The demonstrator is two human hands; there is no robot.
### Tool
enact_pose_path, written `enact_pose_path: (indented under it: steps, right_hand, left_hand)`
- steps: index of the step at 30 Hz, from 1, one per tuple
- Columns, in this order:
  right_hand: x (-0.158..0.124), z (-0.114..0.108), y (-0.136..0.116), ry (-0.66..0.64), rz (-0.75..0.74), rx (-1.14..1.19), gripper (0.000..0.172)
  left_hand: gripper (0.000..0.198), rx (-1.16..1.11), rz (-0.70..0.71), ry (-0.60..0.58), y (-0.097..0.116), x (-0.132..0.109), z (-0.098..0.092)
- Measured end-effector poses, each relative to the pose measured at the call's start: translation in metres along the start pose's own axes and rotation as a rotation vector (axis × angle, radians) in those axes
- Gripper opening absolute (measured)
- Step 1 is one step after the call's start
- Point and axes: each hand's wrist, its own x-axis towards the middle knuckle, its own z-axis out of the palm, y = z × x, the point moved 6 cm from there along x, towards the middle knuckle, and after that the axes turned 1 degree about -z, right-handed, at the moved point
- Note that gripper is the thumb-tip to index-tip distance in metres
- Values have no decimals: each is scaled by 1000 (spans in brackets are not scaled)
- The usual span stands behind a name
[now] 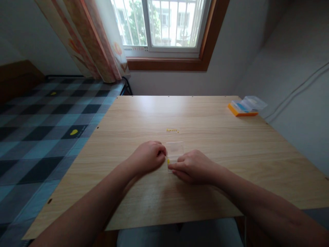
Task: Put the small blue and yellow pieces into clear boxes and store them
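Note:
A small clear plastic bag (175, 147) lies flat on the wooden table (205, 127), with some yellow bits (168, 161) at its left side. My left hand (150, 154) is closed at the bag's left edge, thumb and fingertips together; whatever is pinched there is too small to make out. From the right, my right hand (192, 166) rests over the lower part of the bag, its index finger stretched out to touch the bag beside the yellow bits. Beyond the bag, several tiny yellow pieces (172, 130) form a short row on the tabletop.
An orange and clear plastic box (243, 108) with its lid raised stands at the table's back right corner. A bed with a checked cover (59, 116) is on the left. A stool (205, 235) shows under the front edge. Behind are a curtain (89, 37) and a window.

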Motion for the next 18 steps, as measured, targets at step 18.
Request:
enact_pose_path:
  steps: [18]
  right_hand:
    - [3,0,1,-26,31,-1,27]
  left_hand:
    - [23,13,23,-12,1,-1,1]
